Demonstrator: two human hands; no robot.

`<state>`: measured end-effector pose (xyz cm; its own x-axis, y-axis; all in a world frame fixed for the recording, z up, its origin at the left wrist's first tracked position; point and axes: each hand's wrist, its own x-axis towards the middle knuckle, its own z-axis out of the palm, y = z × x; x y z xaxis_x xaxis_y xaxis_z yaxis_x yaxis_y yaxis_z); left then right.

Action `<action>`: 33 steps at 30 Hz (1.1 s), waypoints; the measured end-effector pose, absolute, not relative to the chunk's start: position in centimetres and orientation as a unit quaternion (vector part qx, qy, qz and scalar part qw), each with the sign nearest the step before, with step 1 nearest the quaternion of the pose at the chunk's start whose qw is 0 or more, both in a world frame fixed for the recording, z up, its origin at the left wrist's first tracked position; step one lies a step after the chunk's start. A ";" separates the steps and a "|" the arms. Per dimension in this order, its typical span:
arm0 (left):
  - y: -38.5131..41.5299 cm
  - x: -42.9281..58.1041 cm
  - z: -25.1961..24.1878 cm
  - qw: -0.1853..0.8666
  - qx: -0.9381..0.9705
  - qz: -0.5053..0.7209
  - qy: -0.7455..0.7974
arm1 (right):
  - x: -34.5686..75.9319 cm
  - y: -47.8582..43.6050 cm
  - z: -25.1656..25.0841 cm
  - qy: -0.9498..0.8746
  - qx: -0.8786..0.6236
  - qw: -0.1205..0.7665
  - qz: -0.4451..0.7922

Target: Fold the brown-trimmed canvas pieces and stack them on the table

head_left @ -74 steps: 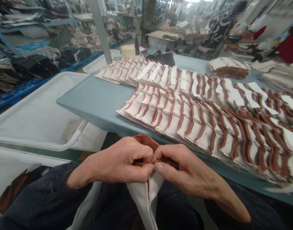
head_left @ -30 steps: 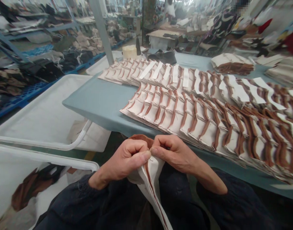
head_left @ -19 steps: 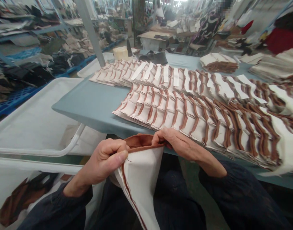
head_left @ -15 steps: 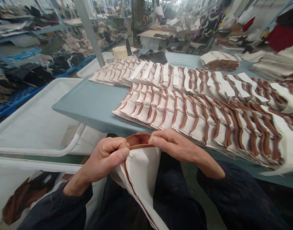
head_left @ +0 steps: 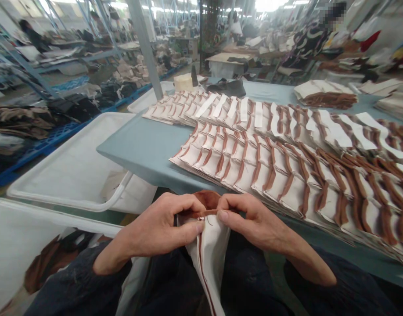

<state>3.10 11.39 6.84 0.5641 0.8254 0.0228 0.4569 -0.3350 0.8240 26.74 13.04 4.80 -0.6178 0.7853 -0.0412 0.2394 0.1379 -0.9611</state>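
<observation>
A cream fabric piece with brown trim (head_left: 208,256) hangs down over my lap. My left hand (head_left: 165,224) pinches its top edge, fingers closed on the brown seam. My right hand (head_left: 250,219) grips the same edge right beside it, thumb and fingers pressed together. The two hands almost touch at the seam. On the grey-blue table (head_left: 145,147) just beyond them lie overlapping rows of matching cream and brown pieces (head_left: 270,158).
White fabric bins (head_left: 66,166) stand at my left; the near one holds brown and dark cloth (head_left: 43,267). A separate stack of pieces (head_left: 323,93), a cream roll (head_left: 185,81) and dark fabric (head_left: 231,87) sit at the table's far end. A person works at the back right.
My hands had spread apart, pulling the top edge open and flat; now they are back together at the seam and the piece hangs folded and narrow.
</observation>
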 end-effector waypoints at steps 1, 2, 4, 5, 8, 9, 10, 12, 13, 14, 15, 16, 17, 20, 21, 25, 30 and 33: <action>11.5 3.1 6.6 0.392 0.795 0.221 0.407 | 26.6 13.0 4.7 -0.712 -0.362 0.248 0.548; 11.6 3.2 6.4 0.367 0.810 0.218 0.402 | 26.5 13.0 4.7 -0.710 -0.364 0.248 0.549; 11.8 3.2 5.9 0.290 0.848 0.214 0.389 | 26.3 13.0 4.4 -0.707 -0.370 0.252 0.547; 12.0 3.2 5.7 0.250 0.864 0.214 0.381 | 26.2 13.1 4.1 -0.705 -0.374 0.254 0.546; 12.1 3.3 5.6 0.226 0.873 0.242 0.359 | 26.0 13.2 3.4 -0.686 -0.375 0.265 0.564; 12.1 3.3 5.7 0.262 0.859 0.255 0.359 | 25.9 13.2 3.2 -0.677 -0.366 0.267 0.581; 12.0 3.3 5.9 0.308 0.839 0.268 0.359 | 25.9 13.3 3.1 -0.667 -0.355 0.266 0.599; 11.9 3.2 6.1 0.403 0.792 0.282 0.361 | 25.7 13.3 2.9 -0.652 -0.339 0.265 0.624; 11.8 3.1 6.2 0.440 0.771 0.284 0.362 | 25.7 13.4 2.8 -0.649 -0.338 0.263 0.629; 11.8 3.0 6.2 0.468 0.755 0.286 0.360 | 25.6 13.4 2.8 -0.648 -0.340 0.262 0.629; 11.7 2.9 6.2 0.488 0.743 0.287 0.358 | 25.6 13.4 2.8 -0.648 -0.343 0.261 0.627; 11.7 2.7 6.1 0.500 0.735 0.286 0.358 | 25.5 13.5 2.8 -0.648 -0.345 0.262 0.626; 11.7 2.6 6.1 0.507 0.730 0.283 0.360 | 25.5 13.5 2.7 -0.648 -0.345 0.262 0.626; 11.7 2.6 6.0 0.519 0.718 0.256 0.387 | 25.3 13.5 2.7 -0.659 -0.345 0.276 0.608; 11.7 2.7 6.0 0.524 0.711 0.246 0.399 | 25.2 13.5 2.6 -0.667 -0.348 0.286 0.593; 11.6 3.0 6.1 0.528 0.699 0.248 0.413 | 25.2 13.3 2.7 -0.713 -0.347 0.344 0.503; 11.7 3.6 6.2 0.508 0.711 0.246 0.419 | 25.3 13.2 3.5 -0.790 -0.294 0.398 0.363; 11.7 4.1 6.3 0.486 0.720 0.240 0.433 | 25.0 13.3 4.4 -0.828 -0.290 0.394 0.275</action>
<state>4.14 11.70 6.26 0.5096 0.8571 -0.0760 0.3901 -0.1514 0.9082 25.01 13.34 4.39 -0.5212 0.6969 0.4926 0.2638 0.6804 -0.6837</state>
